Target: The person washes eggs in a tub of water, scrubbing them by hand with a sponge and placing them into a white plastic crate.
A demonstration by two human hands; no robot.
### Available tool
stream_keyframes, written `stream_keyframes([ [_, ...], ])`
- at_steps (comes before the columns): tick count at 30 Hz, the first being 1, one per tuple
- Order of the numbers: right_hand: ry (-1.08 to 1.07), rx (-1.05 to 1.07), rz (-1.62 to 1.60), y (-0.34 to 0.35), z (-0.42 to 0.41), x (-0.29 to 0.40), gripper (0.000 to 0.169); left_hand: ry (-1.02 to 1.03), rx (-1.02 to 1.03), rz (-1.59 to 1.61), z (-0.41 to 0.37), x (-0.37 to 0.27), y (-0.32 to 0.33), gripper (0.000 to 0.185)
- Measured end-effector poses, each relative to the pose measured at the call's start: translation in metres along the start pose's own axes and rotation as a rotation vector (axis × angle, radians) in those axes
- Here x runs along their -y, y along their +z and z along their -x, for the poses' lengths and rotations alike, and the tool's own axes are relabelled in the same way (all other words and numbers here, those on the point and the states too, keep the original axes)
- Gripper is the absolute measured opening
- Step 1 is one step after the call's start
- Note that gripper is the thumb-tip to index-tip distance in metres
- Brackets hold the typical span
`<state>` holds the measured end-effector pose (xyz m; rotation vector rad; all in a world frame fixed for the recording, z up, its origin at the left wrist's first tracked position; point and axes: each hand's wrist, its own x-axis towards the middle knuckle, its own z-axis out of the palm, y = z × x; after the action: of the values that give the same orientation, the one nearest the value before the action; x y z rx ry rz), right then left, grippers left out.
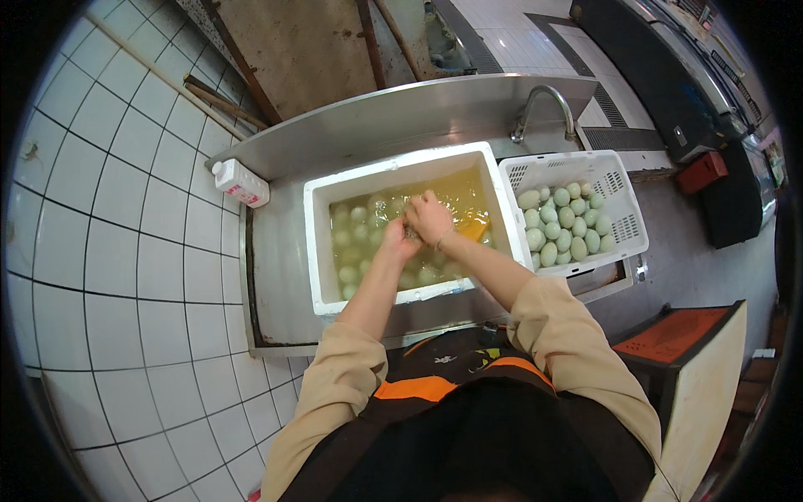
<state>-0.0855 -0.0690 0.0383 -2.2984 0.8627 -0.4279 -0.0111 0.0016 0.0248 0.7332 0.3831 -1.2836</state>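
Note:
My left hand [399,240] and my right hand [432,218] meet over the cloudy yellowish water in a white foam box [319,251]. Their fingers curl around a small greyish, rough-looking thing [411,233], mostly hidden between them; I cannot tell exactly what it is. Many pale eggs [358,214] lie under the water, mostly to the left of my hands and in front of them. An orange-yellow object [472,227] lies partly submerged just right of my right hand. Beside the box, a white perforated plastic basket [628,207] holds several pale green eggs [566,217].
The box stands in a stainless-steel sink [276,282] with a curved faucet [551,89] behind the basket. A white plastic bottle [241,182] stands at the sink's left, near a tiled wall [113,251]. An orange-topped stool or stand [674,332] is at right.

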Motion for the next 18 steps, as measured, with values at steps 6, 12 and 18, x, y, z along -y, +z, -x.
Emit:
stream_keyframes([
  [6,0.05,-0.023,0.031,0.002,-0.016,-0.008,0.027,0.002,0.03,-0.124,-0.013,-0.001,-0.01,0.031],
  [12,-0.023,0.033,0.017,-0.015,0.012,0.006,0.025,-0.01,0.001,-0.043,-0.023,0.005,-0.017,0.03],
  [18,0.045,0.059,0.237,-0.014,-0.025,-0.038,0.029,-0.143,0.116,-0.055,-0.005,0.001,-0.005,0.03],
])
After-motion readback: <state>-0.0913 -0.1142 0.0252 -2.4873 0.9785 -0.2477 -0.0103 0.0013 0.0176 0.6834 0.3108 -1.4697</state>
